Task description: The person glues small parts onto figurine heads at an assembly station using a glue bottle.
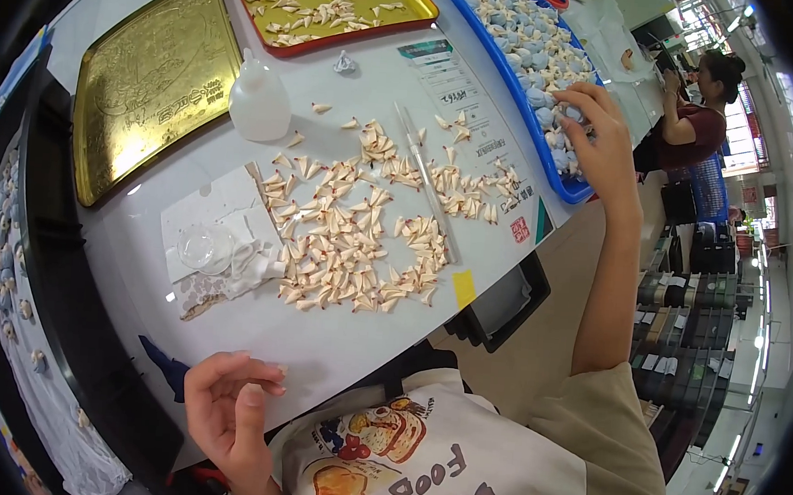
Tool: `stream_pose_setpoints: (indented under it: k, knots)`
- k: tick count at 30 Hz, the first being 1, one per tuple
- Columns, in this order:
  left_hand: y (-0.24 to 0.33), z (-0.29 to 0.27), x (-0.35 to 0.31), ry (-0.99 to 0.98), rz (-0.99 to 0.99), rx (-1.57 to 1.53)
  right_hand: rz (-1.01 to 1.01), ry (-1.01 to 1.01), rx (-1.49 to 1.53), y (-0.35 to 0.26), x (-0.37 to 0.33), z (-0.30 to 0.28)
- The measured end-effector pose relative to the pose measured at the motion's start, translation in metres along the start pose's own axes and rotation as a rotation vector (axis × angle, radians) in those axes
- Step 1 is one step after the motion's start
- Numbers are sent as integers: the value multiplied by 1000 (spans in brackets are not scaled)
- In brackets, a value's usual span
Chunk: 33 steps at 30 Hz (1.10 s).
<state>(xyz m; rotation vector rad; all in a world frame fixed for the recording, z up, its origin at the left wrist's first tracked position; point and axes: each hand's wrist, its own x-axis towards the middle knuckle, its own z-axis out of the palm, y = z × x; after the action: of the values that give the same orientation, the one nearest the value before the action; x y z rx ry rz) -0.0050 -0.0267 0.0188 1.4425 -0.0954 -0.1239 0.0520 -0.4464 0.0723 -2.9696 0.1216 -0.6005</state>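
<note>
My right hand (599, 137) reaches over the right side of a blue plastic tray (520, 104). Its thumb and forefinger are apart, at a heap of small pale-blue and cream pieces (521, 37). No piece shows clearly gripped there. By the table's near edge, my left hand (236, 411) is raised with its fingers half curled, the thumb apart from them and nothing visible between. Many small cream, pointed pieces with reddish tips (333, 234) lie scattered in the middle of the white table (334, 353). A clear rod (427, 185) lies among them.
A white squeeze bottle (260, 100) stands by an embossed gold tray (155, 83). Beyond is a red-rimmed gold tray (333, 36) with more pieces. A clear round dish (205, 248) sits beside crumpled white material (243, 269). A black rack (66, 243) flanks the left; another person (696, 107) sits right.
</note>
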Motion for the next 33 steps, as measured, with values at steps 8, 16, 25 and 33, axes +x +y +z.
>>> stream_pose_setpoints:
  k: [8, 16, 25, 33]
  knots:
    - [-1, -1, -2, 37, 17, 22, 95, -62, -126, 11, -2, -7]
    - [48, -18, -31, -442, 294, 710, 101, -179, 48, 11, -6, -26]
    - [112, -127, -29, 301, 71, 1140, -157, -270, 299, -55, -11, -5]
    - [113, -137, -19, 127, -424, 1201, -179, -245, 110, -68, -5, 16]
